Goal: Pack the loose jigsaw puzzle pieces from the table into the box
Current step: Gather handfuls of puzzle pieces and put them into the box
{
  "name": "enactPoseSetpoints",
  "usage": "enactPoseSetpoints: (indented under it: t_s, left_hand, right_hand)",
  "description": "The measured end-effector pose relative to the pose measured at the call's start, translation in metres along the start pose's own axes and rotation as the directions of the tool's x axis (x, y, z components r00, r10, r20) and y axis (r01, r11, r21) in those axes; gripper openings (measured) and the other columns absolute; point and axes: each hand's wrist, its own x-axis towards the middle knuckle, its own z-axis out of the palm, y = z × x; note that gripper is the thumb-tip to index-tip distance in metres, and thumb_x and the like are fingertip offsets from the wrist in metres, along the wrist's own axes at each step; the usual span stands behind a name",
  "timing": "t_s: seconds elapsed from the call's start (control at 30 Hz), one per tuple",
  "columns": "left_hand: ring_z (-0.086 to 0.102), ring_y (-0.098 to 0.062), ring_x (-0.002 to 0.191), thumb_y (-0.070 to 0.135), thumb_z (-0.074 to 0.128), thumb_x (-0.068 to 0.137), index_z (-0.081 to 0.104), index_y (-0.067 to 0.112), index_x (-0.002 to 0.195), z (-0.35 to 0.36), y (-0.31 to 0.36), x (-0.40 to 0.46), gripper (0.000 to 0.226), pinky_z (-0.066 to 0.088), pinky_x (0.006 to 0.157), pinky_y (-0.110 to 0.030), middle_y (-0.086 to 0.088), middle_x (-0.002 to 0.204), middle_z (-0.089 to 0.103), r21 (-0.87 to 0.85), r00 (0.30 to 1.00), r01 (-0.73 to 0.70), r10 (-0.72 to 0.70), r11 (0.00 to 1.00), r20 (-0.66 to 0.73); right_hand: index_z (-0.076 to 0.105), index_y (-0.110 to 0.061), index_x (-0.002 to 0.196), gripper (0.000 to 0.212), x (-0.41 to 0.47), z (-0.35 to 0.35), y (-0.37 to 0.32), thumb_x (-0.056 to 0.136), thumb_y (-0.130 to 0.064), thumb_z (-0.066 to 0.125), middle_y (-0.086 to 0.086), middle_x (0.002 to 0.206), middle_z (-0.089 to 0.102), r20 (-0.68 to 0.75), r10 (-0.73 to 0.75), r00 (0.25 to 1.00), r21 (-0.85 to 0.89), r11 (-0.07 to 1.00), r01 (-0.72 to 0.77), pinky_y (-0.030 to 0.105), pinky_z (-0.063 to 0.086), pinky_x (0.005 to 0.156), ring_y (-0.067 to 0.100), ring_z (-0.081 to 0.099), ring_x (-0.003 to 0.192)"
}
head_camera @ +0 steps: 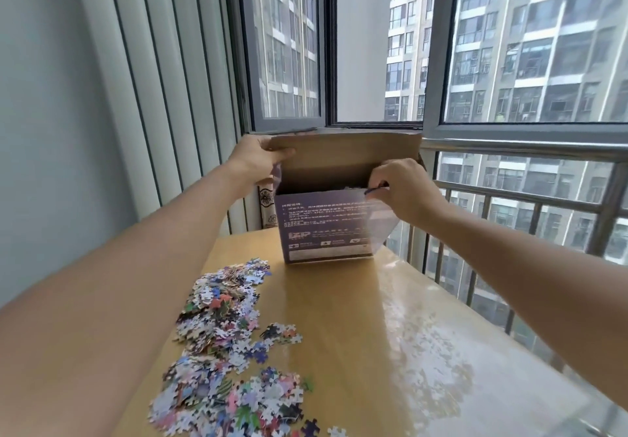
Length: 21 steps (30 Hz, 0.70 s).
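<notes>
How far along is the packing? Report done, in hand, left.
Done: the box stands open on the table; its contents are hidden. In hand: left hand holds the lid flap, right hand pinches a clear bag at the opening. Left: the puzzle pieces lie heaped on the table.

Purple box (326, 229) upright at table's far end, flap raised — colourful loose puzzle pieces (224, 331) heaped nearer, left.

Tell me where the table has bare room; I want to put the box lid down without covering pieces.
Bare wood runs between the puzzle pieces and the table's railing-side edge, from the box toward the camera. The left side is crowded with pieces. Both hands, left hand and right hand, are on the box.
</notes>
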Motion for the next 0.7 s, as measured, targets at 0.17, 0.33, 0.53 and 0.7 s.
enactPoseSetpoints:
  t_s: [0.17, 0.33, 0.53, 0.7]
  left_hand:
    - [0.062, -0.013, 0.074, 0.041, 0.06, 0.096, 0.064, 0.026, 0.099, 0.005, 0.014, 0.007, 0.015, 0.052, 0.061, -0.025, 0.003, 0.089, 0.067, -0.118, 0.996, 0.084, -0.088, 0.99, -0.032]
    - [0.065, -0.014, 0.091, 0.031, 0.057, 0.099, 0.06, 0.028, 0.108, 0.022, 0.013, 0.004, 0.01, 0.055, 0.068, -0.022, 0.005, 0.099, 0.067, -0.06, 0.986, -0.004, -0.006, 0.998, -0.166]
    - [0.065, -0.02, 0.101, 0.031, 0.059, 0.098, 0.066, 0.019, 0.117, 0.035, 0.015, -0.007, 0.024, 0.056, 0.088, -0.035, 0.0, 0.11, 0.069, 0.053, 0.983, -0.074, 0.081, 0.996, -0.166]
    - [0.066, -0.015, 0.083, 0.033, 0.063, 0.095, 0.072, 0.021, 0.101, 0.054, -0.042, -0.05, 0.016, 0.053, 0.072, -0.026, 0.003, 0.092, 0.073, 0.085, 0.99, -0.009, 0.021, 0.996, -0.139]
  right_hand:
    - [0.08, -0.012, 0.087, 0.007, 0.021, -0.012, -0.003, 0.088, -0.018, 0.076, 0.004, 0.081, 0.071, -0.016, 0.048, 0.999, 0.008, 0.999, -0.048, 0.034, 0.053, 0.07, 0.023, 0.065, 0.073]
    - [0.081, -0.012, 0.091, 0.007, 0.021, -0.022, -0.003, 0.088, -0.016, 0.076, 0.005, 0.082, 0.072, 0.002, 0.039, 0.999, -0.012, 0.999, -0.038, 0.031, 0.052, 0.071, 0.024, 0.066, 0.075]
    - [0.082, -0.019, 0.091, 0.007, 0.008, -0.026, 0.005, 0.086, -0.022, 0.078, 0.002, 0.085, 0.075, 0.025, 0.093, 0.995, -0.064, 0.994, -0.091, 0.032, 0.054, 0.072, 0.022, 0.067, 0.076]
    - [0.081, -0.021, 0.083, 0.004, -0.041, 0.014, 0.011, 0.082, -0.019, 0.079, 0.001, 0.084, 0.072, 0.167, 0.141, 0.976, -0.127, 0.985, -0.12, 0.034, 0.055, 0.069, 0.027, 0.065, 0.075]
